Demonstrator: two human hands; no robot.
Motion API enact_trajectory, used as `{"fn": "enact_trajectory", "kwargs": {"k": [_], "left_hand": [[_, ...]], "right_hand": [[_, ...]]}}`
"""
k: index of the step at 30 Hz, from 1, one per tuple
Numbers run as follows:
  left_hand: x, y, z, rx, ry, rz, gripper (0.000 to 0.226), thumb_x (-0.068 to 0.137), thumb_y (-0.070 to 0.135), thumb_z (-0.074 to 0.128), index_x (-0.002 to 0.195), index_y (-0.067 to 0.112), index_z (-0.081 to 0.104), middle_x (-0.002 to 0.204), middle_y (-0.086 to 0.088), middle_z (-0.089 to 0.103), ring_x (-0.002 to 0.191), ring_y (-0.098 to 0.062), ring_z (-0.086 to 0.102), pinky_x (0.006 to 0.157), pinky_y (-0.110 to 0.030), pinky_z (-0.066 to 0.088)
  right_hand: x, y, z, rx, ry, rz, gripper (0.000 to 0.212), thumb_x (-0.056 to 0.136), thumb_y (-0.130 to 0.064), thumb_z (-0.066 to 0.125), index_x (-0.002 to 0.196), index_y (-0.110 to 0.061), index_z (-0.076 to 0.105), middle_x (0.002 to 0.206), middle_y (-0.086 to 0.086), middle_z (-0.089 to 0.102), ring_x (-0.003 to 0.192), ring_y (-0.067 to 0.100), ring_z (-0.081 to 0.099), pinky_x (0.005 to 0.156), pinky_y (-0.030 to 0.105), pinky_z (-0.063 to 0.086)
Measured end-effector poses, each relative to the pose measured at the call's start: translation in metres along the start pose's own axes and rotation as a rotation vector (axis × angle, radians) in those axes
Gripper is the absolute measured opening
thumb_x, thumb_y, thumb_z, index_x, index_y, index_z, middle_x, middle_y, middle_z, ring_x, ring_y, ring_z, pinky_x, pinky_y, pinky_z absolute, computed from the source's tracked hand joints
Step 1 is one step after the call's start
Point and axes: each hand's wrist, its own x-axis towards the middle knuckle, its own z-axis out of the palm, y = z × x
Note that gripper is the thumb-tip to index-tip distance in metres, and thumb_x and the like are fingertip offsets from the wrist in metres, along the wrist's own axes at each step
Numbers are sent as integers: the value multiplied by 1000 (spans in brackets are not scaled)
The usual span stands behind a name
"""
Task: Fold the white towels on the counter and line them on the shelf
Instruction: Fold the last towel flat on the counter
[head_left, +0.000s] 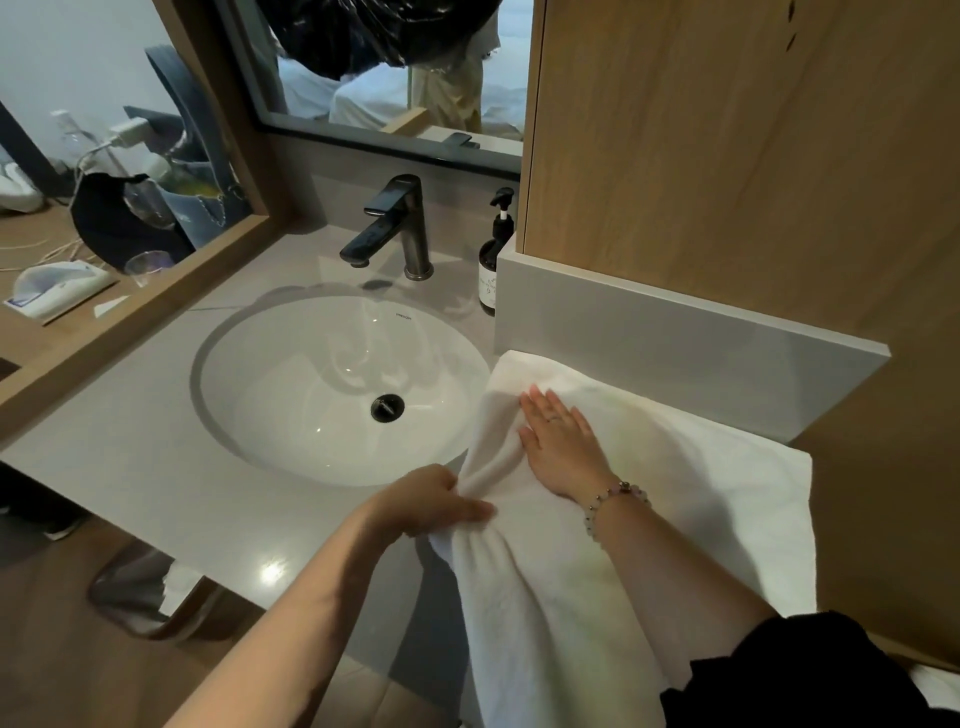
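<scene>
Head view: a white towel (701, 483) lies in the lower right of the frame, spread on the grey counter (130, 457) just to the right of the sink (270, 364). Its near end hangs over the counter's front edge, toward the bottom of the picture. The left hand (431, 499), at lower centre, grips the towel's left edge. Its fingers are curled tight round a bunch of cloth, so the fabric gathers into folds at that spot. The right hand (558, 441) rests flat on top of the towel just above and to the right of it. The fingers (540, 405) are straight and close together and point to the upper left, toward the towel's far corner. A beaded bracelet (618, 499) circles that wrist.

The sink is a white oval basin at the centre of the frame, with a black drain (387, 407) at its bottom. A dark faucet (395, 228) stands behind it. To the right of the faucet a dark pump bottle (496, 260) stands on the counter beside a pale ledge (675, 338). At far left, beyond a wooden frame, a clear glass (150, 265) stands; whether it holds anything cannot be told.
</scene>
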Motion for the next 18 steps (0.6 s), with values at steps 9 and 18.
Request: {"fn": "enact_trajectory", "kwargs": {"k": [9,18], "left_hand": [[-41,-37,37,-793,7,185,40,83,31,66,117,13,54,109,-3,66,94,-12,67,76,-22,54],[-45,-31,54,-702,158,207,22,97,25,49,118,23,54,110,8,65,99,-6,63,87,-26,53]], "right_hand": [[5,-1,-5,-7,-44,4,52,103,-31,18,151,-20,5,159,-4,-4,146,12,-5,116,34,-1],[-23,-29,10,88,-33,-42,53,102,-34,17,151,-19,6,159,-6,-4,145,8,-7,116,32,-6]]}}
